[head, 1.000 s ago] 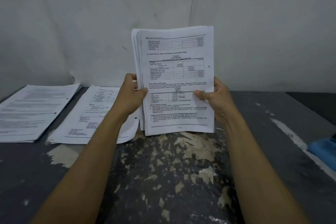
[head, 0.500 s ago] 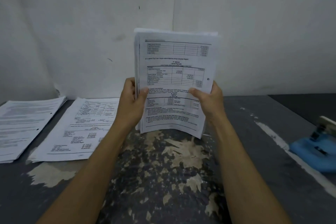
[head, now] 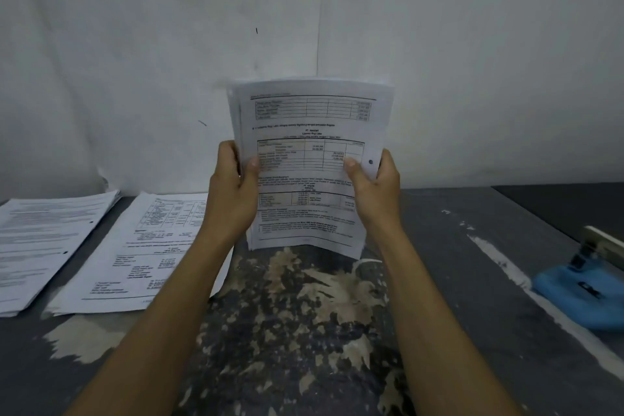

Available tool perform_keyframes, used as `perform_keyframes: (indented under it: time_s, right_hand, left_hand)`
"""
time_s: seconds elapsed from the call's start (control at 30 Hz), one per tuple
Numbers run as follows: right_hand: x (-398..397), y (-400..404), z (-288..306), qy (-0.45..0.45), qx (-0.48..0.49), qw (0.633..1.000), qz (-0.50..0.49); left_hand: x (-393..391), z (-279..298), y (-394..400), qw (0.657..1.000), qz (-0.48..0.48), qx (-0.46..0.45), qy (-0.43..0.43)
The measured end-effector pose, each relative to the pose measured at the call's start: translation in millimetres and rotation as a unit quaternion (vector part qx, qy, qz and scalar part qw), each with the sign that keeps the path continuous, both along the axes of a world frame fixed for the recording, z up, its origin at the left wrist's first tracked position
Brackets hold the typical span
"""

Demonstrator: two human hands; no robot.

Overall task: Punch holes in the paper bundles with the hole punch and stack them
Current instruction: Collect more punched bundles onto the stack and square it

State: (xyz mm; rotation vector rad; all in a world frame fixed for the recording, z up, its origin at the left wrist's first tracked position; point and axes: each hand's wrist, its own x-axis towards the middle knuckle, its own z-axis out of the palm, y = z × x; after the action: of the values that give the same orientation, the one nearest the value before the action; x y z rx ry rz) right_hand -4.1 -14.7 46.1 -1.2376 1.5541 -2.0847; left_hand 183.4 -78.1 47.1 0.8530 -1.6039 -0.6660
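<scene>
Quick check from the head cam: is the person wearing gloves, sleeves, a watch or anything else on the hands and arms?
Nothing worn that shows. The left hand and the right hand are bare, with no gloves, and no rings are visible. Both forearms are bare down to the bottom edge of the picture: no sleeves, watch or wristbands in view. Nails look short and plain.

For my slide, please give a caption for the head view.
Both hands, left and right, hold a paper bundle upright above the table.
</scene>
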Motion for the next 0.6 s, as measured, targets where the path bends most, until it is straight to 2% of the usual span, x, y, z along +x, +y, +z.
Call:
perform_keyframes:
  time_s: [0.2, 0.4, 0.6]
  right_hand:
    - [3, 2, 15, 0.014, -0.028, 0.999, -0.029]
    - [0, -2, -2, -0.039, 0.02, 0.999, 0.01]
    - [0, -2, 2, -0.029, 0.032, 0.999, 0.022]
  left_hand:
    - [-3, 11, 6, 0.999, 0.031, -0.039, 0.013]
    - [3, 6, 2, 0.998, 0.004, 0.028, 0.058]
    - [4, 10, 2, 0.997, -0.004, 0.036, 0.067]
